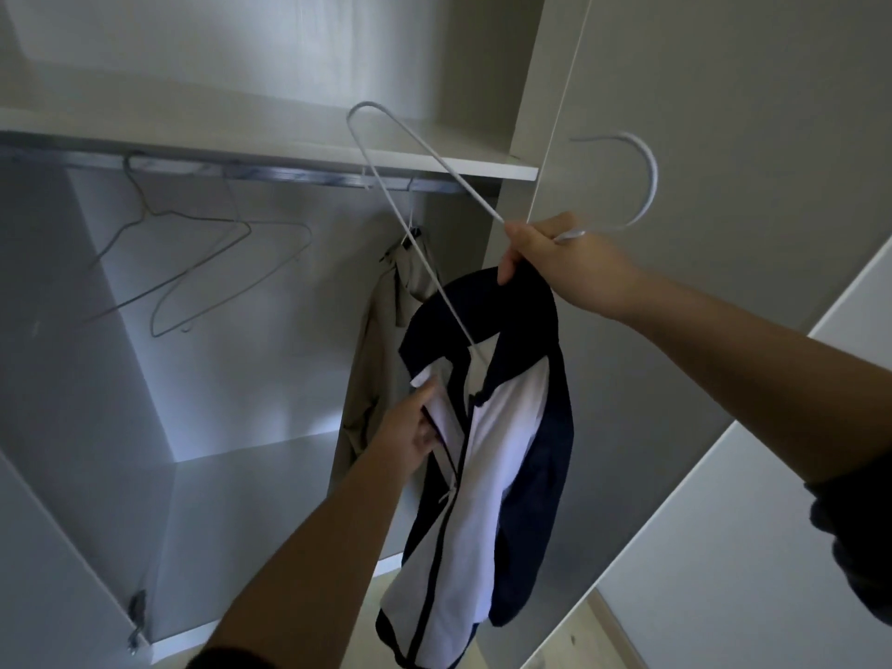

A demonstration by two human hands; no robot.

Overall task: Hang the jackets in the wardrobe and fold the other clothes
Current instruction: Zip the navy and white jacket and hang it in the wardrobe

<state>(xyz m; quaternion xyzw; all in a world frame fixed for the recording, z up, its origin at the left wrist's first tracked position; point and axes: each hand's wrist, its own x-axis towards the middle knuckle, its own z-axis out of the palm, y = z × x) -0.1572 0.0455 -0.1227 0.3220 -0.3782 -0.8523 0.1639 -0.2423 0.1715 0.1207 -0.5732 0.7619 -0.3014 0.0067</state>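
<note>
While the right hand (569,268) clamps the hanger (655,178) neck and jacket (502,456) collar together, the left hand (410,427) pinches the front edge lower down. The jacket hangs long axis down before the open wardrobe (241,379), not yet on the rail (289,175). Rail lies up-left of the right-hand grip and the hook points right, away from it; one hanger arm vanishes into the collar, so shoulder seating is unclear.

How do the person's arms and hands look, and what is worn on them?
Both forearms are bare. A dark blue right sleeve and a dark left sleeve show at the frame edges. The left hand and right hand wear no visible glove, ring or watch.
</note>
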